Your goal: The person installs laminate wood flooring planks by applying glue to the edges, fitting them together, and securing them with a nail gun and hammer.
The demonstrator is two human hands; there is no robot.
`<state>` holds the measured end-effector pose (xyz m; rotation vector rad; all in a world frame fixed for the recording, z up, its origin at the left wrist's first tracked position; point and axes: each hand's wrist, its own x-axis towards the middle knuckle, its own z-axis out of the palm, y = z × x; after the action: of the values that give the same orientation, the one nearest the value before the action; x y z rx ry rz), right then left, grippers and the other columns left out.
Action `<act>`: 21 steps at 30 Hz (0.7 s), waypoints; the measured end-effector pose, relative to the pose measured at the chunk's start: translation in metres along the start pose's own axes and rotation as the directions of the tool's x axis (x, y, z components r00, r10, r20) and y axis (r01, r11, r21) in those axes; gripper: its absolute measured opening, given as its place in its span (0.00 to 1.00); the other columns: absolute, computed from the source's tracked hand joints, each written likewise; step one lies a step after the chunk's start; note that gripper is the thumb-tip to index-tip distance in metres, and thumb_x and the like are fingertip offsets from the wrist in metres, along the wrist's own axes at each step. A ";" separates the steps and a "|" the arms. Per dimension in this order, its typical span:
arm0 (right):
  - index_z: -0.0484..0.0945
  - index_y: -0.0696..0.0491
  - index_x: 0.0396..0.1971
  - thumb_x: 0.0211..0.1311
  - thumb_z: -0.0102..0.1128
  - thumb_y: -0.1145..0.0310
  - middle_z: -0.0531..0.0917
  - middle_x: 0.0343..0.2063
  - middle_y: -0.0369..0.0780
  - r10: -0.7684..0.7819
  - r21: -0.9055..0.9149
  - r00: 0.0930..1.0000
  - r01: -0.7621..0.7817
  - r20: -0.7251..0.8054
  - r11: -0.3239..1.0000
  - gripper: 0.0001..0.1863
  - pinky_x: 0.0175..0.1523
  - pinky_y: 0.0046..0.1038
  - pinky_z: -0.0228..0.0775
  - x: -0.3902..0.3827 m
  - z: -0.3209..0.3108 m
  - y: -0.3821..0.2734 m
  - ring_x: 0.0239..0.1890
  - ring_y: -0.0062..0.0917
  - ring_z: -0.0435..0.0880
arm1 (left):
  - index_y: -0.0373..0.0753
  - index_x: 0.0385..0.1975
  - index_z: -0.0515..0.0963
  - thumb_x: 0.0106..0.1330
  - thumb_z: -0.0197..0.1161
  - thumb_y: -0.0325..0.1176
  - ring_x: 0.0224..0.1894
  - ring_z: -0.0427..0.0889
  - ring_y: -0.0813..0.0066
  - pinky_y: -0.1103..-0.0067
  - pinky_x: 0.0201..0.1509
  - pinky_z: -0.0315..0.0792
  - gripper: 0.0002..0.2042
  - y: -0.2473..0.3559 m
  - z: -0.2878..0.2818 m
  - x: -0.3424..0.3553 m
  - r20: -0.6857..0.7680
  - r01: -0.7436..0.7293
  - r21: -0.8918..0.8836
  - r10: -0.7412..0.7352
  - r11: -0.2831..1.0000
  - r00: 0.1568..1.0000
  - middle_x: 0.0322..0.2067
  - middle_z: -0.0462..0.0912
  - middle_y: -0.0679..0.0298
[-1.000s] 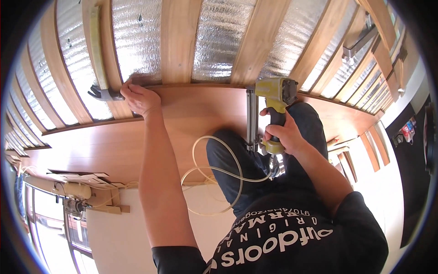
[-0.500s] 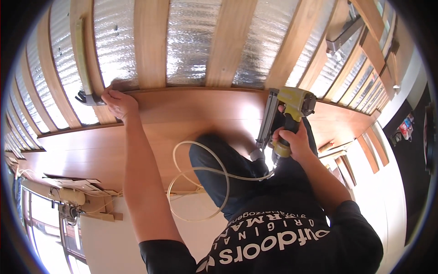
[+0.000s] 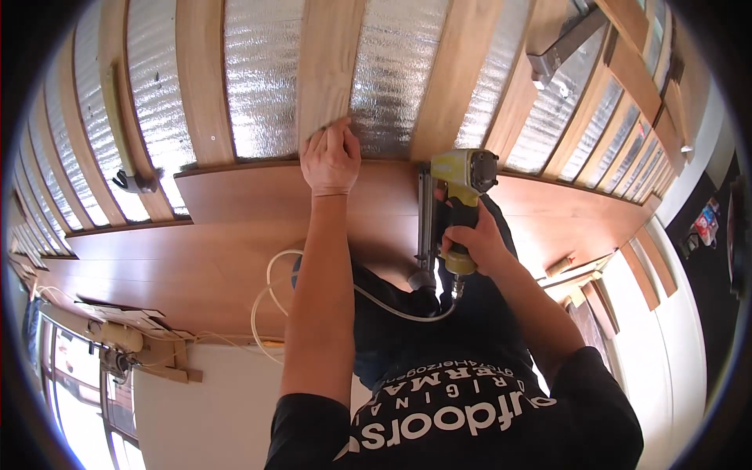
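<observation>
My left hand [image 3: 329, 160] is closed at the edge of the reddish laminate board [image 3: 235, 196], fingertips curled against a pale wooden batten [image 3: 329, 63] over silver foil [image 3: 258, 78]; anything inside them is hidden. My right hand [image 3: 475, 243] grips the black handle of a yellow-green nail gun [image 3: 458, 176]. The gun's head is at the board's edge, right of my left hand, with its long magazine beside the handle. A pale air hose [image 3: 403, 317] runs from its base in loops. A hammer [image 3: 117, 110] lies along a batten to the left.
Rows of battens and foil span the upper view. A grey metal bar [image 3: 564, 51] and loose wood pieces [image 3: 634, 78] are at upper right. A compressor [image 3: 117, 337] stands beside a window [image 3: 74, 384] at lower left. My legs are under the gun; more planks [image 3: 650, 266] lie at right.
My left hand has left its place beside the hammer and moved right along the board's edge toward the nail gun. The gun stands straighter than half a second ago. The view has shifted slightly.
</observation>
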<state>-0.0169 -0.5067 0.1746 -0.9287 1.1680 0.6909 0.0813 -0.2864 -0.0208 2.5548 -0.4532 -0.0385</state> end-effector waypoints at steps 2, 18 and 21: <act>0.65 0.57 0.66 0.57 0.56 0.84 0.75 0.63 0.41 0.036 -0.043 0.998 -0.034 0.043 0.999 0.34 0.34 0.32 0.81 0.000 -0.001 -0.006 0.26 0.26 0.84 | 0.46 0.37 0.83 0.64 0.63 0.28 0.33 0.84 0.67 0.69 0.42 0.76 0.05 -0.003 -0.003 0.000 0.001 0.047 -0.003 -0.047 0.999 0.999 0.30 0.87 0.70; 0.71 0.53 0.63 0.58 0.58 0.81 0.80 0.28 0.39 0.186 -0.131 0.982 -0.187 -0.025 0.974 0.29 0.36 0.31 0.76 -0.002 -0.024 -0.017 0.26 0.25 0.81 | 0.45 0.43 0.81 0.67 0.60 0.29 0.38 0.86 0.67 0.69 0.46 0.76 0.07 -0.002 -0.009 0.005 0.074 0.055 0.060 -0.059 0.997 0.995 0.37 0.89 0.68; 0.69 0.53 0.64 0.58 0.58 0.81 0.79 0.26 0.40 0.177 -0.036 0.983 -0.179 -0.057 0.983 0.31 0.35 0.32 0.76 -0.005 -0.030 -0.021 0.26 0.26 0.81 | 0.45 0.43 0.81 0.67 0.61 0.29 0.38 0.86 0.67 0.70 0.46 0.76 0.07 0.000 -0.009 0.005 0.057 0.052 0.058 -0.055 0.997 0.997 0.36 0.89 0.68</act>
<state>-0.0144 -0.5428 0.1808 -0.8886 1.2994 0.8415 0.0875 -0.2837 -0.0125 2.6264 -0.4138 -0.1226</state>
